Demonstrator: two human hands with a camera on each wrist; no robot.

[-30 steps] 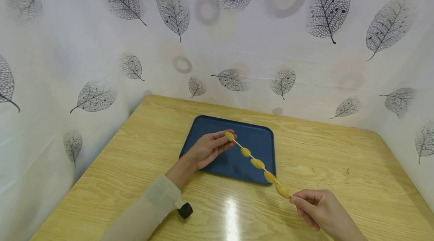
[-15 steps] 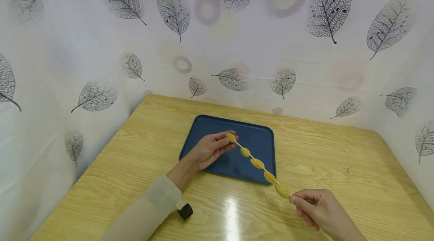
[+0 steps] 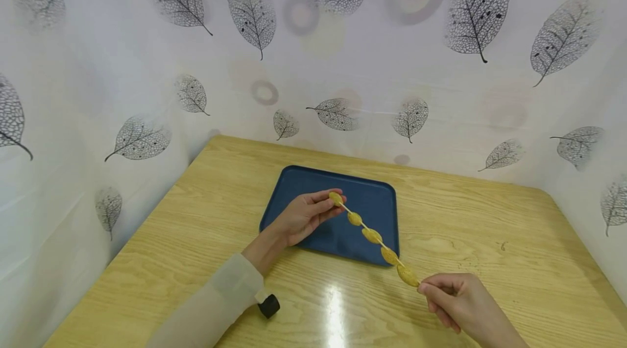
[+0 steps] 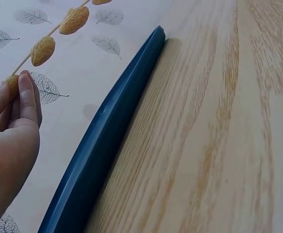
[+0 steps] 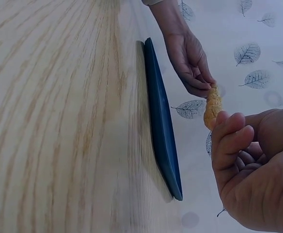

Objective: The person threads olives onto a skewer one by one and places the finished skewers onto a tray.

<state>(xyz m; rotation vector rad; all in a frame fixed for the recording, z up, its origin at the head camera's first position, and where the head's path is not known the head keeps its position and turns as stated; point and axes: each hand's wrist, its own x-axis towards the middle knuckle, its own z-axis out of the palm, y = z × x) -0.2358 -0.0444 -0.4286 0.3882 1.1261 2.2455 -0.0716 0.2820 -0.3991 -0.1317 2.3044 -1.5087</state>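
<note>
A thin pale skewer [image 3: 363,224] threaded with several golden-brown, wrinkled oval pieces slants across the head view, held up between both hands. My left hand [image 3: 308,214] pinches the piece at its far end between thumb and fingers, over the tray. At the near end, my right hand [image 3: 458,301] pinches the stick just below the last piece. The left wrist view shows the left fingertips [image 4: 25,90] round the end piece, with gaps of bare stick between the others. Seen end-on in the right wrist view, the pieces [image 5: 212,108] overlap one another.
A dark blue rectangular tray [image 3: 374,195] with a low rim lies on the wooden table [image 3: 470,223], under the left hand. A white curtain [image 3: 362,65] printed with leaves hangs behind the table and along its sides. A small black object [image 3: 269,306] sits at the left cuff.
My left fingers and the skewer's far end have shifted slightly right and toward me. The right hand stays almost where it was, and both grips are kept.
</note>
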